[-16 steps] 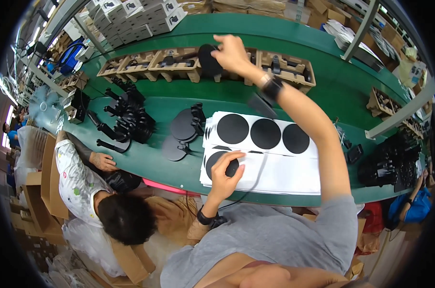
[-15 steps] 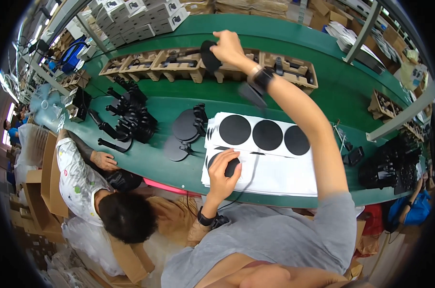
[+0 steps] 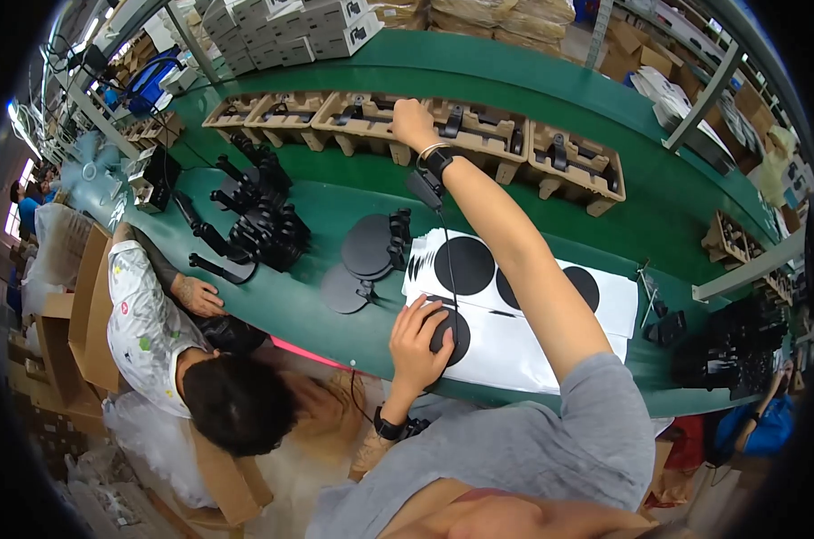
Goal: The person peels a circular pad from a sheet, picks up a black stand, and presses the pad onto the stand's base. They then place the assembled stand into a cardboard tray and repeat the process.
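Observation:
My left hand point(image 3: 418, 340) lies on a black round disc point(image 3: 452, 331) at the near edge of a white sheet point(image 3: 532, 346), fingers curled over the disc's rim. Two more black discs point(image 3: 466, 265) sit on the sheet beyond it. My right hand point(image 3: 411, 121) reaches far across the green belt point(image 3: 335, 202) and presses down into a cardboard tray point(image 3: 492, 135). Its fingers are curled, and what lies under them is hidden. A cable runs from the band on my right wrist down to my left hand.
Black discs with arms point(image 3: 371, 250) lie left of the sheet, and a pile of black stands point(image 3: 259, 220) further left. A seated co-worker point(image 3: 155, 332) rests a hand point(image 3: 196, 292) on the belt edge. Grey boxes point(image 3: 281, 27) stand at the back, black parts point(image 3: 730, 350) at right.
My right hand, which held a black disc over the trays, has dropped into the tray and the disc no longer shows. My left hand has stayed on its disc.

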